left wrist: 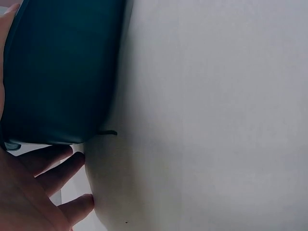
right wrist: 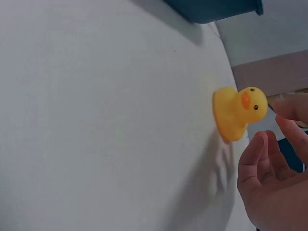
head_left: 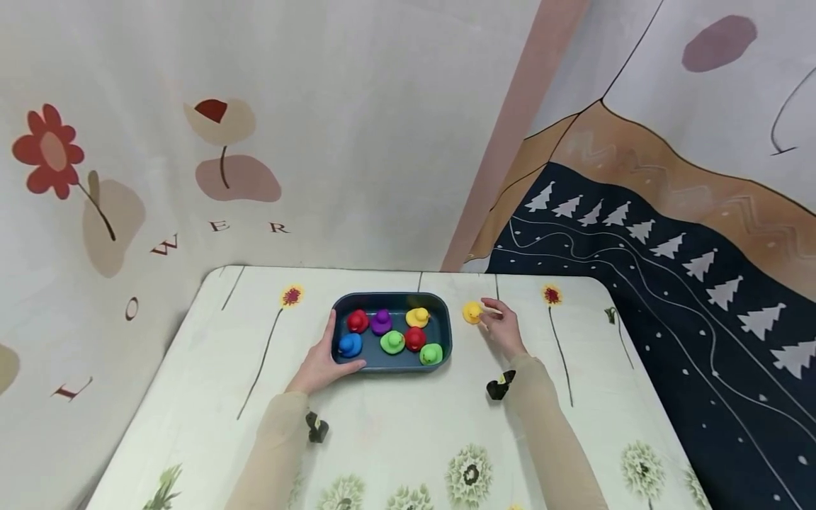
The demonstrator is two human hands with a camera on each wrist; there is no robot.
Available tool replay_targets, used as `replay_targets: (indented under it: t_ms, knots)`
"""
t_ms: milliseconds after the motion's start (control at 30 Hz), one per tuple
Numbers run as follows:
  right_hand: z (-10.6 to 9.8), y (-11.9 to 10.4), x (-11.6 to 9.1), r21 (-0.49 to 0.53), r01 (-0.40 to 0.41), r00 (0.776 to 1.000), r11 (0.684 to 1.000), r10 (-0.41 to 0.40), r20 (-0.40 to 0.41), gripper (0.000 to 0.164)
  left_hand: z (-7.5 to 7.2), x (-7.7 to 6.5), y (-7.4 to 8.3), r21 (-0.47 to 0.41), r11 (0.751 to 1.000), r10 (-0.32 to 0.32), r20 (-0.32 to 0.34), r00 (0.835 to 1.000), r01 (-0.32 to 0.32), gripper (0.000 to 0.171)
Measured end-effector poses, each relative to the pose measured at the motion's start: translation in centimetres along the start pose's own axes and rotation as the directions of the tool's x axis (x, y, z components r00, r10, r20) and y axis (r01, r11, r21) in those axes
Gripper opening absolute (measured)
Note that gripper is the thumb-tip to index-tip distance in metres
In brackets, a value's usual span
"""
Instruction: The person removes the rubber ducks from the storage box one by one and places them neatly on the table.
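Note:
A dark blue-green tray sits on the table, and my left hand grips its near left corner, thumb along the front side and fingers along the left end. Several rubber ducks lie inside: red ducks, a purple duck, a blue duck, green ducks and a yellow duck in the tray. Right of the tray, another yellow duck stands upright on the table. My right hand is beside it, fingers bent loosely, thumb and fingertips close to its head.
A white flower-printed cloth covers the table. Behind it hangs a printed curtain, with a dark tree-patterned part at the right. Black wrist devices show by both sleeves.

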State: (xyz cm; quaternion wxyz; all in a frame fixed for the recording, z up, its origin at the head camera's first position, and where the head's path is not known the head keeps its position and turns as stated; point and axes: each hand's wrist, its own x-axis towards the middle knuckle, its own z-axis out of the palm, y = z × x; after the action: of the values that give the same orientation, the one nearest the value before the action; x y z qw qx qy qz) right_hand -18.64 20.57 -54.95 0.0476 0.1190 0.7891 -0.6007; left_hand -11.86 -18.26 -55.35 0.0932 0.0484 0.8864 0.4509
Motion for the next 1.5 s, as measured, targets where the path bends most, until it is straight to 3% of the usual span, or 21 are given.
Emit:
replay_targets:
  t_ms: [333, 633, 1033, 1133, 1367, 1500]
  knots:
    - [0.6, -1.4, -1.5, -0.018, 0.124, 0.992, 0.992, -0.124, -0.008, 0.032, -0.1, -0.2, 0.2, 0.001, 1.0, -0.012, 0.012, 1.0, 0.012, 0.121]
    - [1.6, -2.1, -3.0, -0.016, 0.247, 0.968, 0.969, -0.246, 0.038, 0.031, -0.1, -0.2, 0.6, -0.011, 1.0, -0.017, 0.015, 1.0, 0.017, 0.12]
    - [3.4, -3.0, -5.2, -0.035, 0.34, 0.938, 0.94, -0.336, 0.083, 0.028, 0.0, -0.2, 0.3, -0.024, 1.0, -0.015, 0.011, 1.0, 0.015, 0.12]
    - [3.8, -4.4, -6.5, -0.015, 0.343, 0.934, 0.939, -0.339, 0.116, 0.028, 0.0, -0.1, 0.2, -0.026, 1.0, -0.012, 0.011, 1.0, 0.012, 0.121]
    - [5.1, -4.3, -7.1, 0.011, 0.349, 0.926, 0.937, -0.346, 0.149, 0.028, 0.0, -0.1, 0.2, -0.027, 0.999, -0.018, 0.014, 1.0, 0.018, 0.123]
    - [5.4, -6.4, -8.6, 0.033, 0.371, 0.91, 0.928, -0.371, 0.187, 0.027, 0.0, -0.1, 0.2, -0.025, 0.999, -0.026, 0.015, 1.0, 0.026, 0.123]
